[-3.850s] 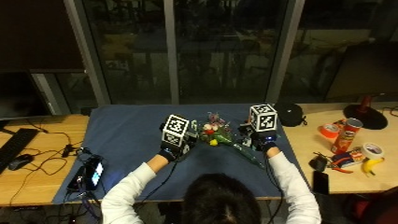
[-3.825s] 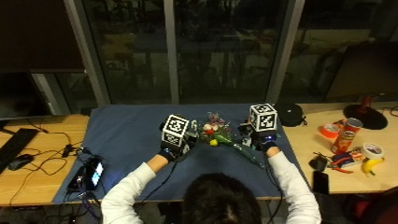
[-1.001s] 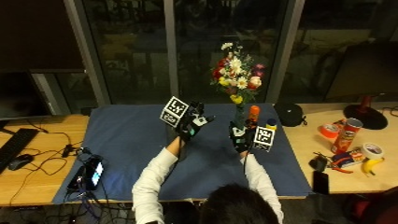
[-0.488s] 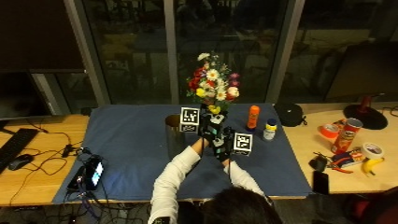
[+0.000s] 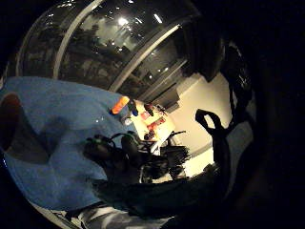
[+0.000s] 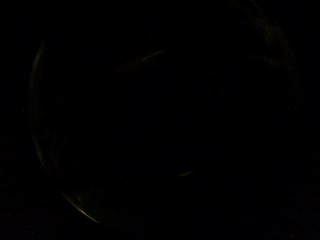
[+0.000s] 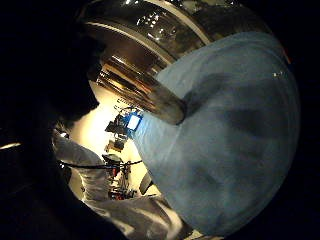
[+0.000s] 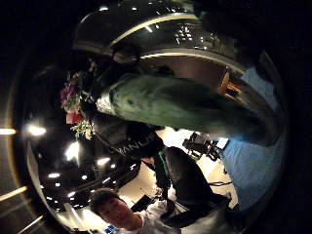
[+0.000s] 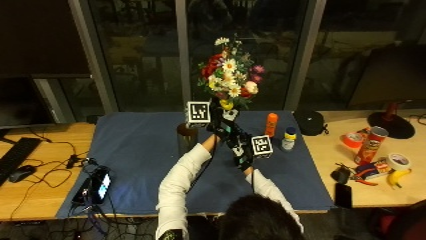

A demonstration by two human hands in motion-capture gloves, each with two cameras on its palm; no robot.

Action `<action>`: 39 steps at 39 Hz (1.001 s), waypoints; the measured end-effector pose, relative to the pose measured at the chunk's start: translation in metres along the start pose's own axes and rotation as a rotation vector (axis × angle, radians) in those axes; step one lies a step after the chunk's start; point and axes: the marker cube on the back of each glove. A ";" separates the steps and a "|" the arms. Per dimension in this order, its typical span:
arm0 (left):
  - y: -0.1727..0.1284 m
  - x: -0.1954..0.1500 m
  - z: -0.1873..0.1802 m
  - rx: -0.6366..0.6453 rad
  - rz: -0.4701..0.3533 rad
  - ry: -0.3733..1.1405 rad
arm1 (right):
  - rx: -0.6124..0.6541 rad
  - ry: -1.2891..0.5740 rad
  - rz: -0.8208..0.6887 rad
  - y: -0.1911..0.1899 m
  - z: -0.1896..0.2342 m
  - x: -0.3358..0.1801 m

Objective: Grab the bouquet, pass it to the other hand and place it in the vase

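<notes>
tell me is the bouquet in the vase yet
Not yet. The bouquet is upright in the air, both gloved hands at its stems, beside the vase on the blue cloth.

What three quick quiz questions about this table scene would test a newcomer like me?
1. True or false: the bouquet lies flat on the blue cloth.
2. Which stands nearest the white bottle? A) orange bottle B) keyboard C) banana
3. What dark upright thing stands on the cloth just left of the left hand?

Key
1. False: it is held upright above the table, where the left hand and right hand meet.
2. A.
3. The vase.
</notes>
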 end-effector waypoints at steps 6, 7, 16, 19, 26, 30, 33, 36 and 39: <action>-0.029 0.051 -0.022 0.047 0.063 -0.014 | 0.007 0.080 -0.001 -0.012 -0.020 -0.030; -0.034 0.061 -0.028 0.061 0.064 -0.020 | 0.007 0.083 0.001 -0.014 -0.024 -0.037; -0.071 0.087 -0.067 0.175 0.097 -0.056 | 0.036 0.166 0.036 -0.026 -0.056 -0.065; -0.080 0.087 -0.084 0.214 0.085 -0.081 | 0.058 0.203 0.059 -0.028 -0.070 -0.069; -0.100 0.067 -0.115 0.287 0.069 -0.109 | 0.078 0.221 0.070 -0.029 -0.090 -0.073; -0.108 0.046 -0.126 0.312 0.058 -0.106 | 0.104 0.236 0.081 -0.032 -0.099 -0.067; -0.112 0.031 -0.133 0.341 0.043 -0.098 | 0.119 0.246 0.089 -0.037 -0.105 -0.057; -0.114 0.018 -0.138 0.352 0.024 -0.105 | 0.130 0.247 0.109 -0.039 -0.109 -0.052; -0.115 0.006 -0.144 0.359 0.013 -0.133 | 0.139 0.243 0.123 -0.041 -0.112 -0.047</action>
